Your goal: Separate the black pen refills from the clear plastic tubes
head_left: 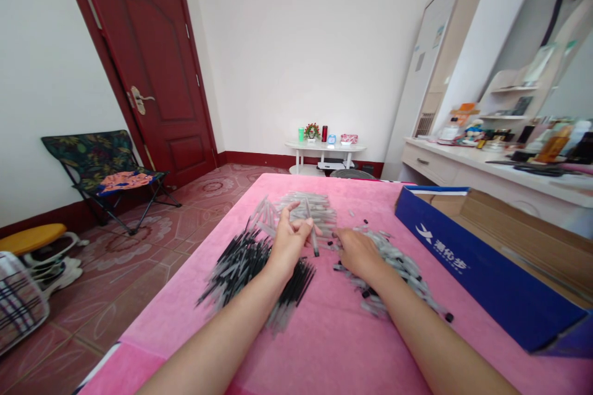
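Observation:
My left hand (290, 239) pinches a clear pen barrel with a black tip (313, 236), held upright-tilted above a pile of black pen refills (245, 262) on the pink table cloth (324, 333). My right hand (356, 251) lies knuckles up on a heap of clear pen caps and small parts (398, 265), its fingers curled down into the heap; what they hold is hidden. A third pile of clear pen barrels (306, 205) lies just beyond both hands.
An open blue cardboard box (467, 265) stands along the table's right side. A folding chair (104, 166) and a red door (152, 62) are at the left. A small white table (324, 149) stands by the far wall, and a dresser (486, 166) at the right.

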### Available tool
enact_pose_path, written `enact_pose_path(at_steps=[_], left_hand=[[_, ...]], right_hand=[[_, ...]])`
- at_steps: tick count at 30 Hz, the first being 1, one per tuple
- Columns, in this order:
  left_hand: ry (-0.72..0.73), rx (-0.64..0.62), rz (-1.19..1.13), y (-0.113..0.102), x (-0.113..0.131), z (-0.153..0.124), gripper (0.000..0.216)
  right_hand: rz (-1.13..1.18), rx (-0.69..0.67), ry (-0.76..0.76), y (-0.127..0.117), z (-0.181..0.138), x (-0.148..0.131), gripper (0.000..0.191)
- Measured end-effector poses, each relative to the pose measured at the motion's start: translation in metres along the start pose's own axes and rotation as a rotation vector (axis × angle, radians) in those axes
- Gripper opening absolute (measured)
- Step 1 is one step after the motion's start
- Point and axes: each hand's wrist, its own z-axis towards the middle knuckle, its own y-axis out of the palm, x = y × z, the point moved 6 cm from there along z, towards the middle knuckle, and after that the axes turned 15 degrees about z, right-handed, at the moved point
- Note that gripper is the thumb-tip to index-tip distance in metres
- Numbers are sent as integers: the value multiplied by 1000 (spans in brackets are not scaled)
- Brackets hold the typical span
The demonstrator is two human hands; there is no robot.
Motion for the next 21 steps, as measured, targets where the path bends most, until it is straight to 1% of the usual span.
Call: enact_pose_path(at_steps=[4,6,10,15,18,21], left_hand=[[84,17,172,-1,0,2,29],[119,27,248,-3,-1,4,23],[136,41,318,-7,-4,7,24],[96,44,260,-8,-8,6,21],[85,39,268,-5,-12,4,22],[127,36,347,-3,-12,2,22]], right_hand=[[148,62,35,2,1,6,36],[261,99,47,0,3,10,32],[590,129,43,-11,11,17,20],[1063,170,55,-30,16,19,26],[1250,212,63,-38,14,18,24],[1360,224,82,-39,12,15,22]])
